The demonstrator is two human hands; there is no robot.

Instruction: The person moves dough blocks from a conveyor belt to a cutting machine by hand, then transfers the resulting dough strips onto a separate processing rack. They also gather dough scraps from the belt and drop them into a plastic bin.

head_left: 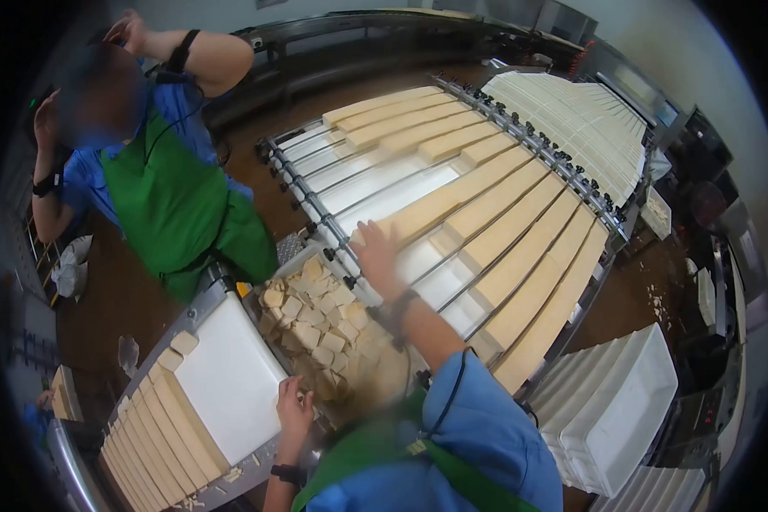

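Observation:
My right hand (pixel 377 258) reaches over the near end of a wide conveyor, fingers spread, at the end of a long row of pale tan slices (pixel 435 207). Whether the fingertips press on the row is hard to tell. My left hand (pixel 294 408) is lower down, between a white board (pixel 230 375) and a bin of loose, squarish pale pieces (pixel 324 320). Its fingers are loosely bent and apart, with nothing visible in them. Thin metal rods separate the conveyor's lanes, and white belt (pixel 410 192) shows between some rows.
A co-worker in a green apron (pixel 166 196) stands at the left, both hands raised to the head. Tightly packed rows of slices (pixel 162 427) lie at the lower left. Stacked white trays (pixel 610 410) stand at the right. A roller bar with black knobs (pixel 533 136) crosses the conveyor.

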